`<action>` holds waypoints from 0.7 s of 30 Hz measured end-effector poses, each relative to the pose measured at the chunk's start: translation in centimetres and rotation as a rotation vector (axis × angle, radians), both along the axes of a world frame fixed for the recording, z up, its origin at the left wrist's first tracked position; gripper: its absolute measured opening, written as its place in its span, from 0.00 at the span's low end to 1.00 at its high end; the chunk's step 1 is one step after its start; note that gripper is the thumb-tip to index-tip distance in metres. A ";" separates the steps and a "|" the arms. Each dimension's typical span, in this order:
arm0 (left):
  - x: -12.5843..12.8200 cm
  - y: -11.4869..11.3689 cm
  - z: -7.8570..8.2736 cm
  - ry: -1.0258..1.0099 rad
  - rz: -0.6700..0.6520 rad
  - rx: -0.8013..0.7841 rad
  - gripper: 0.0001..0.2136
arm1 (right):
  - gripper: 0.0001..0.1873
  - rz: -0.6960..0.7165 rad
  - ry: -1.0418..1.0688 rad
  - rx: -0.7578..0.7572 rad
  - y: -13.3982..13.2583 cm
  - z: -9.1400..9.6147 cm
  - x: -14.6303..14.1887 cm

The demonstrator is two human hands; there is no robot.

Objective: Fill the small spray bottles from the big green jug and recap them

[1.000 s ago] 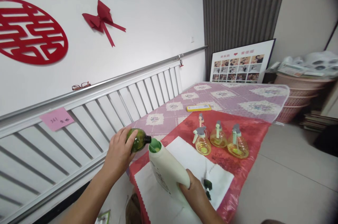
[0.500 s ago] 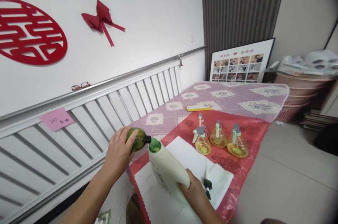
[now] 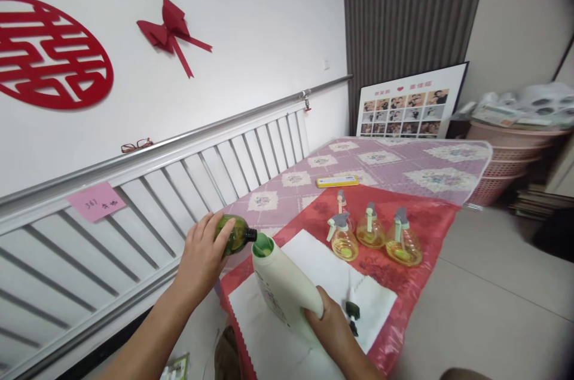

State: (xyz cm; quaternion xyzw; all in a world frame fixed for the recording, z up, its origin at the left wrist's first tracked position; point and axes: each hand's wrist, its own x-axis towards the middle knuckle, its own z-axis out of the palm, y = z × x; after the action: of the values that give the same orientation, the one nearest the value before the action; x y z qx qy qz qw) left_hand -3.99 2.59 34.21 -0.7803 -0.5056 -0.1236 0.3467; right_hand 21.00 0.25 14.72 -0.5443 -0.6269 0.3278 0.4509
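My left hand (image 3: 200, 259) is wrapped round a small green bottle (image 3: 237, 234), tipped sideways so its dark neck meets the open green mouth of a tall white bottle (image 3: 282, 285). My right hand (image 3: 330, 328) grips the base of that white bottle and holds it tilted over a white cloth (image 3: 314, 302). A dark green cap (image 3: 352, 313) lies on the cloth just right of my right hand. Behind, several round spray bottles (image 3: 371, 235) with yellow liquid stand on the red cloth.
The table has a red cover (image 3: 421, 218) over a purple patterned cloth (image 3: 403, 165); a yellow flat box (image 3: 337, 181) lies further back. A white slatted rail (image 3: 147, 189) runs along the left. Pink baskets (image 3: 506, 165) and a photo board (image 3: 410, 102) stand at the back.
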 end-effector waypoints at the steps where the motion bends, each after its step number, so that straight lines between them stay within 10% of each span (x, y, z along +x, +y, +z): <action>1: 0.0 0.0 0.0 0.000 0.001 0.003 0.27 | 0.03 0.000 -0.002 0.001 0.0 0.0 0.0; 21: 0.1 0.1 0.1 0.050 0.012 0.040 0.25 | 0.02 0.016 -0.053 0.001 0.2 -0.5 -0.1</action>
State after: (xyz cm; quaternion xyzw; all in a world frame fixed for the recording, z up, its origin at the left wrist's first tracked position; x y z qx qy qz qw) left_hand -3.85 2.72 34.27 -0.7731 -0.4988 -0.1120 0.3754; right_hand 20.94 0.47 14.19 -0.5474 -0.6433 0.3165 0.4317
